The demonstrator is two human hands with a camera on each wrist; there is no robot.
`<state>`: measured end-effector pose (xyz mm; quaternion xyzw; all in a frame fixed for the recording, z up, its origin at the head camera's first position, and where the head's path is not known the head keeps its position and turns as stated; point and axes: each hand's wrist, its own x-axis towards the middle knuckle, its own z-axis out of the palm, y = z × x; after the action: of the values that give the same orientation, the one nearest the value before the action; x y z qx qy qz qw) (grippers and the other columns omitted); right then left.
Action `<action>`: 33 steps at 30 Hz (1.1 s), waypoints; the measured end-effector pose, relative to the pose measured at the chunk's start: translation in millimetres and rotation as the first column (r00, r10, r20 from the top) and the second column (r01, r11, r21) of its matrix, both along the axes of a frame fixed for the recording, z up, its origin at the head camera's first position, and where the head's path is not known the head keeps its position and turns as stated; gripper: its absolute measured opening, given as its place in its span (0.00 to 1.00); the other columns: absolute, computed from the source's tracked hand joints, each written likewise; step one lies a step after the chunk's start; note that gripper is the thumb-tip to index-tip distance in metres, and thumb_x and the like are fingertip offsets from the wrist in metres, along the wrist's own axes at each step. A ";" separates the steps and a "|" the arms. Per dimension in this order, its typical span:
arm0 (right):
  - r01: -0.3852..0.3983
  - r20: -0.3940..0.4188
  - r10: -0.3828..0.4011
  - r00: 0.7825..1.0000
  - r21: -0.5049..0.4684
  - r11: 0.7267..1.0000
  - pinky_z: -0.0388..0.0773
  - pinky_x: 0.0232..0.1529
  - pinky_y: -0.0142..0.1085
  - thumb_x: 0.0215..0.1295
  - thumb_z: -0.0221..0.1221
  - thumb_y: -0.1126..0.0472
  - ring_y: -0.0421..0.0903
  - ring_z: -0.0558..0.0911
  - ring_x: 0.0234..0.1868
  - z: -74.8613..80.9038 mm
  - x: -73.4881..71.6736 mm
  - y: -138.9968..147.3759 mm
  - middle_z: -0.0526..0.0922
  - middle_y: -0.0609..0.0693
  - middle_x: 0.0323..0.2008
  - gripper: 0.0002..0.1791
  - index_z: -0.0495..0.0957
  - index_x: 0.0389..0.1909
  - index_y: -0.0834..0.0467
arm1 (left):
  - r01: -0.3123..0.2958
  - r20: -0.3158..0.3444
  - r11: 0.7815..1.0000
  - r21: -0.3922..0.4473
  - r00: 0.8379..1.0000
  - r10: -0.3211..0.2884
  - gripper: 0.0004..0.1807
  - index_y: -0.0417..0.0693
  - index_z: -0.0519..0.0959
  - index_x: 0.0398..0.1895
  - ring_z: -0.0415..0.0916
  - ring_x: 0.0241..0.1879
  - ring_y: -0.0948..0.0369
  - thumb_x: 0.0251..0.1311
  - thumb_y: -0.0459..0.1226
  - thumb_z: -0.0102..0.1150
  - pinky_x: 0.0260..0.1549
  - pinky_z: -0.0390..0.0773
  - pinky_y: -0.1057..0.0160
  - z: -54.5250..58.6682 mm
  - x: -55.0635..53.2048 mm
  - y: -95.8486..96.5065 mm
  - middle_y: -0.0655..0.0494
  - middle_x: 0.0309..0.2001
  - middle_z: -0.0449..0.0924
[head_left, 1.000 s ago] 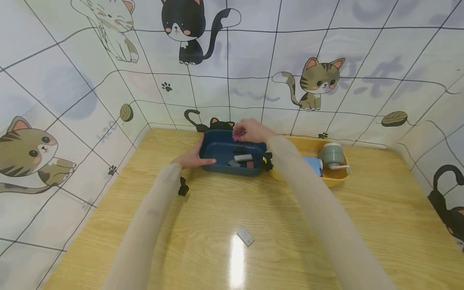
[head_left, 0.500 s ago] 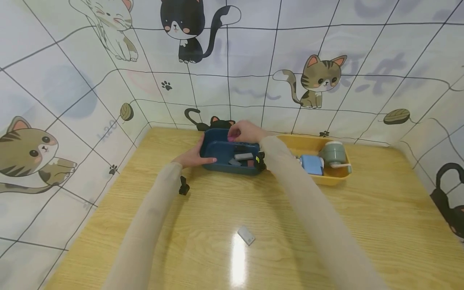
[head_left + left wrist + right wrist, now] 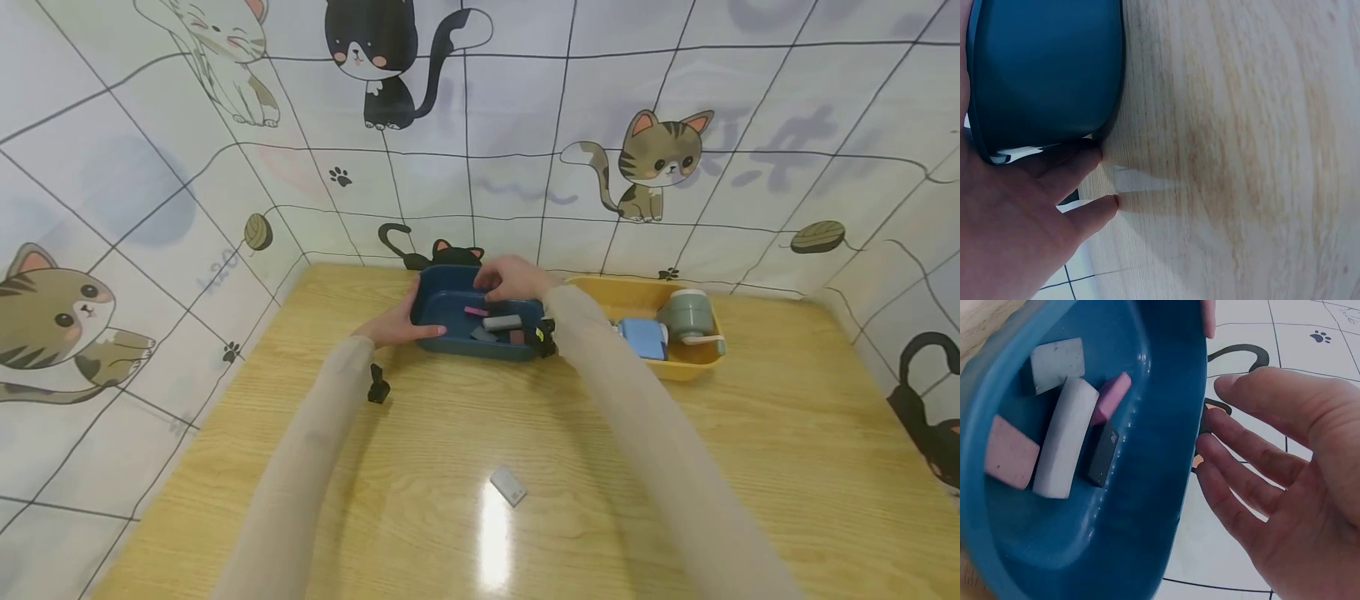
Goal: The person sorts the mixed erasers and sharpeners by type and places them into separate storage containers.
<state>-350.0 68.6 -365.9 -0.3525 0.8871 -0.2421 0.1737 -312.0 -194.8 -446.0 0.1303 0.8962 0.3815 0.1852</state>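
Note:
A blue bin stands at the back of the table. My left hand holds its left end, thumb at the near side. In the left wrist view, two fingers reach out beside the bin's end. My right hand is over the far rim; in the right wrist view its fingers are loosely bent with nothing between them. Inside the bin lie eraser-like blocks: a magenta one, a black one, a long whitish one, a grey one and a dull pink one.
Right of the bin, a yellow bin holds a grey-green cup-like container, a blue item and a white-handled item. A small pale block lies on the table nearer me. A cat-print cloth rises behind.
My right hand lowers the magenta block into the blue bin and lets it go beside the others. The left hand stays at the bin's left end.

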 end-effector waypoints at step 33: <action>-0.073 0.029 0.071 0.997 0.074 0.995 0.71 0.55 0.44 0.66 0.58 0.65 0.51 0.75 0.53 3.0 28.6 15.3 0.78 0.57 0.53 0.20 0.74 0.59 0.64 | -0.005 0.010 0.999 -0.032 1.000 0.005 0.64 0.57 0.21 0.75 0.36 0.74 0.46 0.57 0.56 0.64 0.67 0.46 0.45 1.3 0.0 0.5 0.45 0.76 0.28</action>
<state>-321.4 83.9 -362.9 -0.3744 0.8799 -0.2067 0.2070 -312.0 -194.2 -444.7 0.1231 0.9014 0.3685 0.1909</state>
